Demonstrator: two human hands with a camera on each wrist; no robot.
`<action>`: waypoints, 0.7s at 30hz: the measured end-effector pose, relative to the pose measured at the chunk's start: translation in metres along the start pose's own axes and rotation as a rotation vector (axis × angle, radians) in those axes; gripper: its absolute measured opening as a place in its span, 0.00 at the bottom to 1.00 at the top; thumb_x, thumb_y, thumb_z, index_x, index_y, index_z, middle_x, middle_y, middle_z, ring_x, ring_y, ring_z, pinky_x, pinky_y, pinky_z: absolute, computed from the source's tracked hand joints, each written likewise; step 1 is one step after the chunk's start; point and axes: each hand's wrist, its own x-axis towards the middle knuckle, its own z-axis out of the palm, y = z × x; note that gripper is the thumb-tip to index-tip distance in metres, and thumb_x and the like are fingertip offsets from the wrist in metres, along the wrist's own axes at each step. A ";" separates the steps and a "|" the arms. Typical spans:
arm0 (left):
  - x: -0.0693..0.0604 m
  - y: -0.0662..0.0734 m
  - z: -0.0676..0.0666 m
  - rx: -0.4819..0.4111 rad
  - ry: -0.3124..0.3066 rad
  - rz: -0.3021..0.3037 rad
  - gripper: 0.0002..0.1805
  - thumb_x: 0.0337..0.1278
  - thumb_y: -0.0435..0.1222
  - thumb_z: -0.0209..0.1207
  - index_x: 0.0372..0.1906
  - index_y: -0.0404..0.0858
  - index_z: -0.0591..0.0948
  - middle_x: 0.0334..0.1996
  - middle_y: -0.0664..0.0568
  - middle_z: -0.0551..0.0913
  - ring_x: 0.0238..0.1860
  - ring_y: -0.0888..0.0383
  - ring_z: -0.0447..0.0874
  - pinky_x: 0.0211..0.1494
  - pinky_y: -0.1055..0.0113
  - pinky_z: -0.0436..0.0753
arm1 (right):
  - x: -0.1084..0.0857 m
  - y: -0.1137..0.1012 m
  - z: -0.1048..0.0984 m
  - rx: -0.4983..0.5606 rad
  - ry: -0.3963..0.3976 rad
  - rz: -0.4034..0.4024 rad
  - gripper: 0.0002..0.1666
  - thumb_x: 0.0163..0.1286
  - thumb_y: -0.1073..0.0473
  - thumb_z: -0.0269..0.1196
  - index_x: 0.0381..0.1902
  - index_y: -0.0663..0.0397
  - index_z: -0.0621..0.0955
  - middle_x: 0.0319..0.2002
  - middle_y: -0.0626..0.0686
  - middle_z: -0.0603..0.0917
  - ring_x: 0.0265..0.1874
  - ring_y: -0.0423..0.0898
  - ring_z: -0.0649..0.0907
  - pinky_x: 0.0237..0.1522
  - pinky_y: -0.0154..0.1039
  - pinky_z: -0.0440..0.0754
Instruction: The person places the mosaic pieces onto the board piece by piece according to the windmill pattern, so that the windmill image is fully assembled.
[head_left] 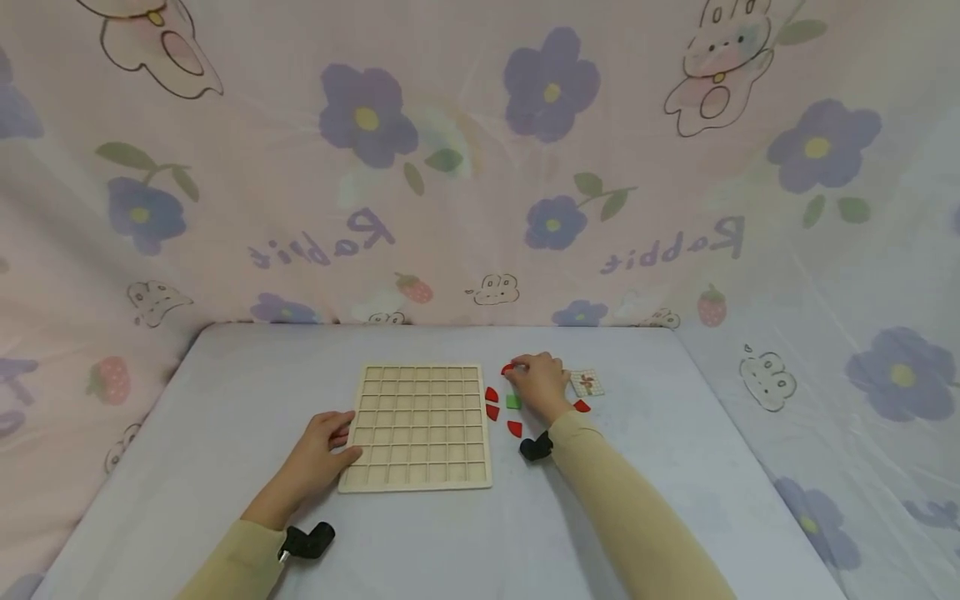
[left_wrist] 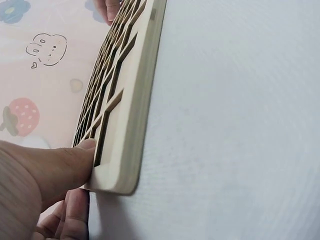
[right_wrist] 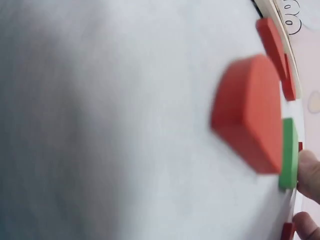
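Observation:
A square wooden grid board [head_left: 420,427] lies on the table, its compartments bare. My left hand [head_left: 318,457] grips its left edge; the left wrist view shows the thumb [left_wrist: 75,165] on the board's rim near a corner and the fingers lower down. My right hand [head_left: 542,383] is past the board's right side and pinches a red quarter-round piece [head_left: 507,368] at the fingertips. Close to that hand are a green square piece [head_left: 513,402] and a red piece [head_left: 514,429], which looms large in the right wrist view [right_wrist: 252,115].
Two more red pieces [head_left: 492,412] lie along the board's right edge. A small patterned card [head_left: 587,382] and another red piece [head_left: 582,406] are right of my right hand. A printed cloth [head_left: 465,167] hangs behind the white table [head_left: 637,500].

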 end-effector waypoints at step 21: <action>-0.005 0.006 0.005 0.018 0.061 -0.025 0.31 0.61 0.30 0.61 0.66 0.25 0.65 0.64 0.33 0.60 0.60 0.41 0.72 0.57 0.58 0.75 | 0.001 -0.006 -0.003 0.064 -0.040 0.007 0.12 0.67 0.51 0.65 0.36 0.50 0.75 0.31 0.50 0.78 0.37 0.51 0.74 0.50 0.52 0.58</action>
